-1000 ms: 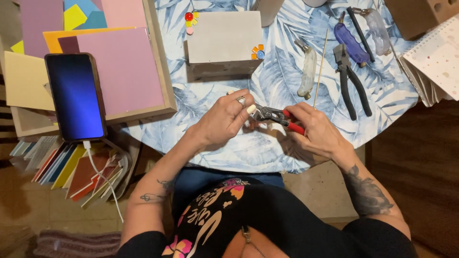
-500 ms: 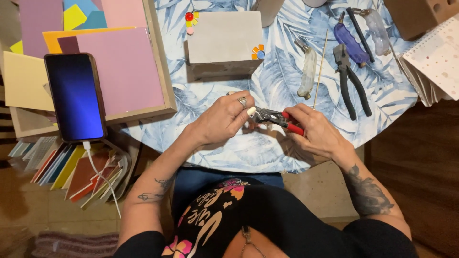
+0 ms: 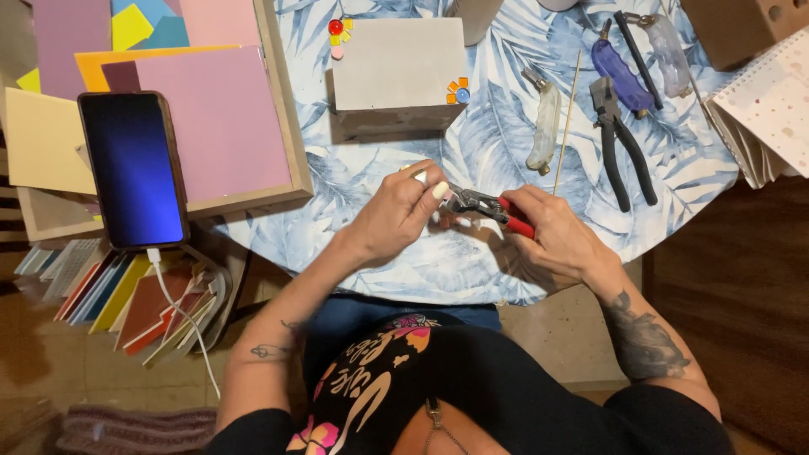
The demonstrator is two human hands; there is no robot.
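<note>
We see round surface (image 3: 354,244) under blue leaf-print cloth; tan tiled floor (image 3: 50,362) below, dark brown floor (image 3: 742,295) at right, striped rug (image 3: 126,430) bottom left; warm light.

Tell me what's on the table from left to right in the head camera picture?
Phone → pink sheet → grey block → clear-handled tool → wooden stick → black pliers → spiral notebook.
</note>
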